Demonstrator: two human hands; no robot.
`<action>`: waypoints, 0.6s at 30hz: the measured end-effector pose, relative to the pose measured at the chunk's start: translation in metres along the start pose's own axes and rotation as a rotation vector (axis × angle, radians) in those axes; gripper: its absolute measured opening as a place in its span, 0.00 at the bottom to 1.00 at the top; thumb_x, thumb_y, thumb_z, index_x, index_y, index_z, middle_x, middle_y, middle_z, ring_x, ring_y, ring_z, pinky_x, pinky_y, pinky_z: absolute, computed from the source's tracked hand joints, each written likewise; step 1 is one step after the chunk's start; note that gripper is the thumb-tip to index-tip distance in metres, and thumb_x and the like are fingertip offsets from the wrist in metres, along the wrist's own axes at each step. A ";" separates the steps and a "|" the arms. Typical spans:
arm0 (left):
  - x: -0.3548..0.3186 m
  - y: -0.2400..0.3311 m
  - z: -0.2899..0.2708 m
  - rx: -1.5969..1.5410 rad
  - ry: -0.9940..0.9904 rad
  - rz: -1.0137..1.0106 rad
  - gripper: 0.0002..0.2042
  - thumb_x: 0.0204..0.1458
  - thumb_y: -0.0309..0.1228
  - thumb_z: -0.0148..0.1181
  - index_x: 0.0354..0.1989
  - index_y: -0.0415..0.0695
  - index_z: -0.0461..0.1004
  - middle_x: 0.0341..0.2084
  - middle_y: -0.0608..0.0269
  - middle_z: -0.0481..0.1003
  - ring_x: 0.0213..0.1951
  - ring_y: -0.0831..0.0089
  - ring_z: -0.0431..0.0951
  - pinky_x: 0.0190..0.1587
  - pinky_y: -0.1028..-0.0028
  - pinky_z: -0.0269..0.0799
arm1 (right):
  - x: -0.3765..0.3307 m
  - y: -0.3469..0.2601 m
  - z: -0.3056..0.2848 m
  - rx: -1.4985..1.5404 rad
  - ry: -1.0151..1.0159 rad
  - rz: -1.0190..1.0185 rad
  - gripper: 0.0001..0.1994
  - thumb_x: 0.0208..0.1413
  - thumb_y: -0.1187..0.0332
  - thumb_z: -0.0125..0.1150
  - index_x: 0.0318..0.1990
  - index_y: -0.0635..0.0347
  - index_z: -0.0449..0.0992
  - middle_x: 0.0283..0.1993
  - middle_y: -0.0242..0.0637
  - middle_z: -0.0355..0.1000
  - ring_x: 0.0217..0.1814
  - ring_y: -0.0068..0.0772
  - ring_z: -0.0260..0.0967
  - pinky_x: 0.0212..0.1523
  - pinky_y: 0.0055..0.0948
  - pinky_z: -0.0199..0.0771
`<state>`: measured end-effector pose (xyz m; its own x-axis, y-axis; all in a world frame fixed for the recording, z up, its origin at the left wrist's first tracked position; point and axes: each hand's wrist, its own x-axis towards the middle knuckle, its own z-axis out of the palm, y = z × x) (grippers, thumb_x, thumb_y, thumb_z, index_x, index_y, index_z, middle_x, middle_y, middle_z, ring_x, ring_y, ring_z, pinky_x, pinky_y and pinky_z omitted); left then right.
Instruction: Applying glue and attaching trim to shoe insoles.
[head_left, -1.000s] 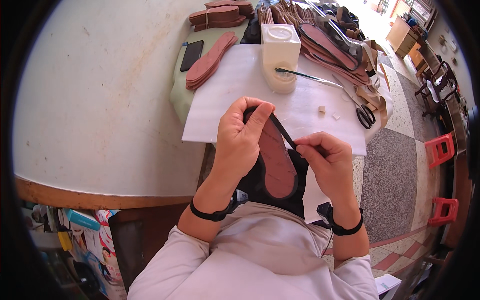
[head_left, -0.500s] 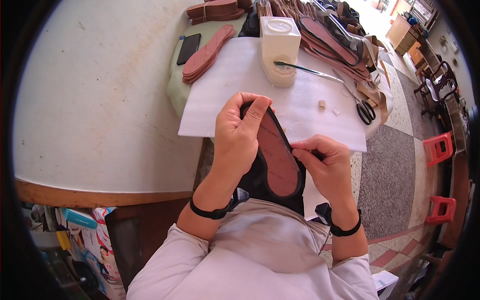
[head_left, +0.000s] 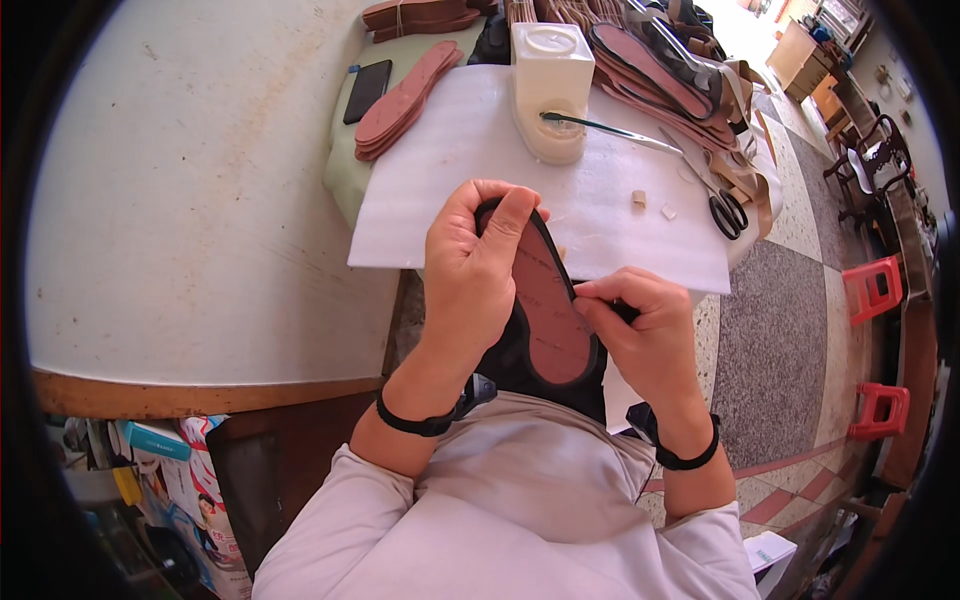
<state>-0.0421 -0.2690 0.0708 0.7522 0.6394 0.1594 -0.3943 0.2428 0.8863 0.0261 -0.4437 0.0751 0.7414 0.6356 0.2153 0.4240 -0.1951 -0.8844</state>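
On the left, beyond the bare counter (head_left: 180, 200), a stack of insoles (head_left: 408, 98) lies at the far side, so the work is done nearer the body, on the single reddish-brown insole (head_left: 545, 310) held over the lap. The step in hand looks like laying a narrow black strip (head_left: 553, 245) along that insole's right edge. To do it well, the left hand (head_left: 470, 260) should anchor the far end firmly without bending it, because a flexing insole would probably let the edging pucker. That hand is clamped on the far end, thumb on the upper face and fingers wrapped around beneath. Along the right edge the strip should be drawn evenly taut, following the curve, and pressed down in short lengths; too hard a pull could cut the corner at the narrow waist. Further right, the right hand (head_left: 640, 315) has thumb and forefinger pinched together on the strip at the edge, about midway along, its other fingers curled in with something dark showing among them; whether that is the strip's loose end I cannot tell. At the far right, the scissors (head_left: 728, 213) lie on the white sheet (head_left: 650, 255), well apart from both hands.
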 end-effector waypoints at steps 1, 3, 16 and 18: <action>-0.001 0.000 0.002 0.014 0.002 -0.005 0.09 0.67 0.33 0.63 0.43 0.39 0.76 0.37 0.63 0.79 0.42 0.72 0.84 0.42 0.76 0.80 | 0.001 -0.001 0.000 -0.025 0.002 -0.011 0.06 0.51 0.80 0.70 0.37 0.65 0.86 0.30 0.41 0.80 0.29 0.28 0.76 0.30 0.27 0.73; -0.002 0.000 0.003 0.014 -0.003 -0.020 0.08 0.68 0.32 0.62 0.43 0.39 0.76 0.38 0.62 0.79 0.43 0.71 0.84 0.43 0.75 0.80 | 0.003 -0.001 0.001 -0.075 0.007 -0.032 0.06 0.50 0.79 0.69 0.37 0.65 0.85 0.30 0.42 0.80 0.28 0.31 0.77 0.31 0.28 0.74; -0.021 -0.008 0.010 0.166 -0.167 -0.044 0.35 0.55 0.19 0.72 0.68 0.34 0.58 0.44 0.52 0.82 0.43 0.70 0.85 0.52 0.70 0.80 | 0.010 0.002 0.000 0.165 0.033 0.085 0.05 0.53 0.78 0.67 0.37 0.70 0.82 0.30 0.39 0.81 0.33 0.20 0.77 0.37 0.24 0.77; -0.021 -0.012 0.009 0.222 -0.130 -0.058 0.32 0.55 0.19 0.72 0.66 0.34 0.62 0.44 0.55 0.82 0.43 0.72 0.84 0.51 0.72 0.80 | 0.009 0.005 0.004 0.191 0.040 0.031 0.04 0.55 0.78 0.67 0.38 0.69 0.82 0.31 0.38 0.81 0.33 0.20 0.77 0.38 0.23 0.77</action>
<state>-0.0485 -0.2925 0.0609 0.8373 0.5267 0.1470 -0.2333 0.1011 0.9671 0.0331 -0.4357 0.0708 0.7743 0.6004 0.1998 0.2970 -0.0661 -0.9526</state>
